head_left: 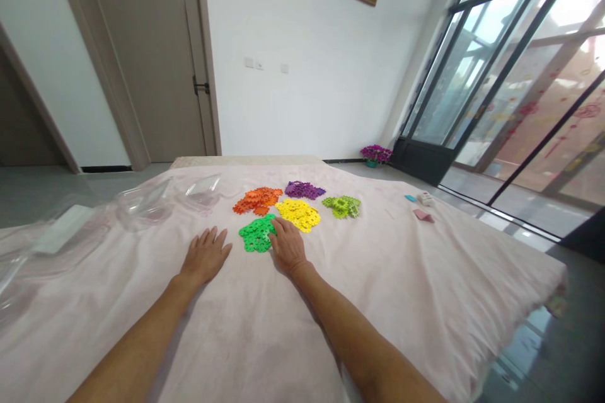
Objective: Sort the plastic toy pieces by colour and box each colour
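My left hand [204,256] lies flat on the pale pink cloth, palm down, fingers apart and holding nothing. It rests left of a pile of green snowflake discs [256,236], not touching it. My right hand [287,247] is at the right edge of that pile, its fingertips over the discs and its thumb apart from the fingers. I see no disc lifted in it. Beyond it is a yellow pile of the same discs [299,214]. Orange discs [258,199], purple discs [305,189] and lime-green discs [342,206] lie in separate heaps around it.
Clear plastic containers [146,204] stand along the left side of the cloth-covered table [401,302]. Small items, including a pink piece [424,216], a blue piece [410,198] and a white object [425,199], lie at the right. The table's right edge drops to the floor.
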Available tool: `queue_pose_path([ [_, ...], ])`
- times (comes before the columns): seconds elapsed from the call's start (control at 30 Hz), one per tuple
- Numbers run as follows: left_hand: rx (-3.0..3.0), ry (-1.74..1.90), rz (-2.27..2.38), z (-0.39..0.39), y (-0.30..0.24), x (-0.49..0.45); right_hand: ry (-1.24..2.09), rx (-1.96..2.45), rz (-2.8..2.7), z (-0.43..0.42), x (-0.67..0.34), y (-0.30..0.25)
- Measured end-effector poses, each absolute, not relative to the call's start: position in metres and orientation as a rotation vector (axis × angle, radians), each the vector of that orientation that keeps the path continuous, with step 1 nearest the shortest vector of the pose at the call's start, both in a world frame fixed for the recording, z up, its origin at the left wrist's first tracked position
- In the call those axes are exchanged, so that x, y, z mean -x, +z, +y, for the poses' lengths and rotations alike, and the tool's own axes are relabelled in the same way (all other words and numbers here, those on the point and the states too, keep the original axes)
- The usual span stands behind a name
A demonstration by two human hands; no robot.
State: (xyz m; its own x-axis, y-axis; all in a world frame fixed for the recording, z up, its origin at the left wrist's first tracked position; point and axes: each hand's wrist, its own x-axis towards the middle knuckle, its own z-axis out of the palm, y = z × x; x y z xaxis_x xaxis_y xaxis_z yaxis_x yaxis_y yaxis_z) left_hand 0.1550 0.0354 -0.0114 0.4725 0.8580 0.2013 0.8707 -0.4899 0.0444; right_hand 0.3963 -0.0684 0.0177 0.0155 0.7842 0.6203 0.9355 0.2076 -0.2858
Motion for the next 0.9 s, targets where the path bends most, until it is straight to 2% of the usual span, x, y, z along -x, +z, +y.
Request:
queue_pose_path([
  [0.9,2.717,-0.62,-1.577,0.0395,-0.0129,-0.1474,-0.334,1.376,-1.807,-0.0757,-0.3973,0.0201],
])
